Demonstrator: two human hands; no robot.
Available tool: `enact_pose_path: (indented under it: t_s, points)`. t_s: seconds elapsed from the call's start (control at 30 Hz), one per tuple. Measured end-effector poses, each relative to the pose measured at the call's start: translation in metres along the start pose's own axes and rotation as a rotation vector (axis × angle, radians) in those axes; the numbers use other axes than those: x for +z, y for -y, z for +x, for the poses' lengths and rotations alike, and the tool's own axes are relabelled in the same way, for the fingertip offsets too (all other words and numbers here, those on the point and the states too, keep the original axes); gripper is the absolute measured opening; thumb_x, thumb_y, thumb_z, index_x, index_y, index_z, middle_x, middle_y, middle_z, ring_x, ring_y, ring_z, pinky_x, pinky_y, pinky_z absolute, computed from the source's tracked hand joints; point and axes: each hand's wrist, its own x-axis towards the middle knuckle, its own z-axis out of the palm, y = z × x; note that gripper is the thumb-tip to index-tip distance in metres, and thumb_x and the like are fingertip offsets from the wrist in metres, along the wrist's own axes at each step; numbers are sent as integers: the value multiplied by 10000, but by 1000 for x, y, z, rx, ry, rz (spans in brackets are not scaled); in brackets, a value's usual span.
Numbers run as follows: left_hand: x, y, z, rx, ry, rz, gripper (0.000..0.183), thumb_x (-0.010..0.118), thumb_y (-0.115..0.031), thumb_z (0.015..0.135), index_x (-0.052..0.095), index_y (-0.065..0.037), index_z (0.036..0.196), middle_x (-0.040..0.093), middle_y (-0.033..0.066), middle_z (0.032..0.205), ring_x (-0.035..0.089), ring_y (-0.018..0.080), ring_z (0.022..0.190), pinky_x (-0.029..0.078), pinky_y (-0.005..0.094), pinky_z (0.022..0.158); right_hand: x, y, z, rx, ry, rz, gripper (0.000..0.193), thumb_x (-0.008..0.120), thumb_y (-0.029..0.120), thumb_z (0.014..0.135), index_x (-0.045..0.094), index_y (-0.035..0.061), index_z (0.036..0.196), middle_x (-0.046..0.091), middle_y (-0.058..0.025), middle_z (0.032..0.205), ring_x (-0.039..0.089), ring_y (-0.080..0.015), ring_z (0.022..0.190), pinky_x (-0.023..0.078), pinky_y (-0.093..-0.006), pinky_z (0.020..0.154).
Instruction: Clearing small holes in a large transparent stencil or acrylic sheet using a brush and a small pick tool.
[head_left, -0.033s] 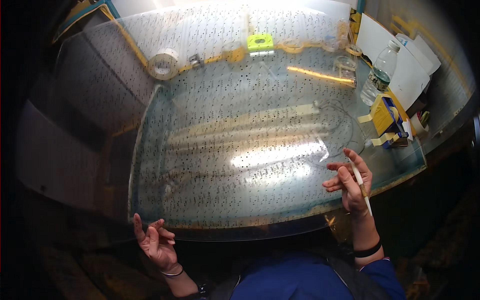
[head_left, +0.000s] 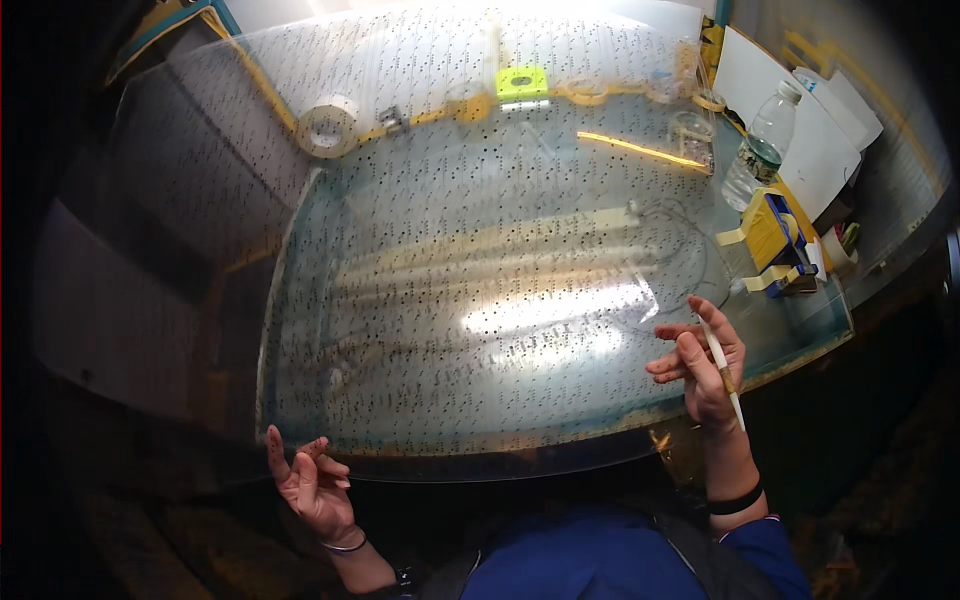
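A large clear sheet covered with rows of small dark dots [head_left: 470, 390] spans the lit glass-topped table. By its near left corner is my left hand [head_left: 318, 495], palm up, with the index finger stretched out and the other fingers loosely bent apart. I cannot tell whether it touches the sheet's edge. My right hand [head_left: 712, 375] is at the near right of the sheet, fingers spread to the left. A slim white pointed tool [head_left: 719, 358] with a brownish band, pen-like, is held along the thumb side of this hand, its lower tip toward the wrist.
At the back are a white tape roll [head_left: 328, 128], a bright yellow-green block [head_left: 522, 83] and a yellow tape roll [head_left: 586, 92]. On the right stand a clear plastic bottle [head_left: 765, 145], a yellow-and-blue tape dispenser [head_left: 773, 228] and white boards [head_left: 790, 125]. A cable [head_left: 705, 262] lies below the sheet.
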Motion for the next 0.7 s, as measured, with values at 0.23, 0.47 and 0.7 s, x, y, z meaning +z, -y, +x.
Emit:
enact_pose_path:
  t_s: [0.23, 0.47, 0.7]
  points:
    - [-2, 2, -1, 8, -6, -14, 496, 497, -111, 956, 337, -99, 1426, 679, 147, 970, 598, 97, 587, 406, 167, 429, -1, 0, 0, 5, 8, 10, 419, 526, 35, 915, 430, -12, 1321, 651, -268, 963, 700, -270, 684, 596, -303, 578]
    - [-6, 6, -2, 22, -42, -28, 496, 495, -112, 952, 338, -92, 1422, 680, 164, 946, 620, 131, 560, 429, 176, 400, 0, -2, 0, 25, 9, 12, 420, 524, 33, 914, 430, -10, 1321, 650, -267, 967, 700, -272, 690, 596, -306, 580]
    - [0, 0, -2, 1, -5, 10, 531, 518, -121, 950, 312, -101, 1439, 684, 122, 956, 587, 73, 596, 386, 169, 433, -3, -1, 0, 27, 2, 26, 415, 526, 28, 912, 434, -13, 1315, 649, -270, 967, 701, -274, 693, 597, -308, 582]
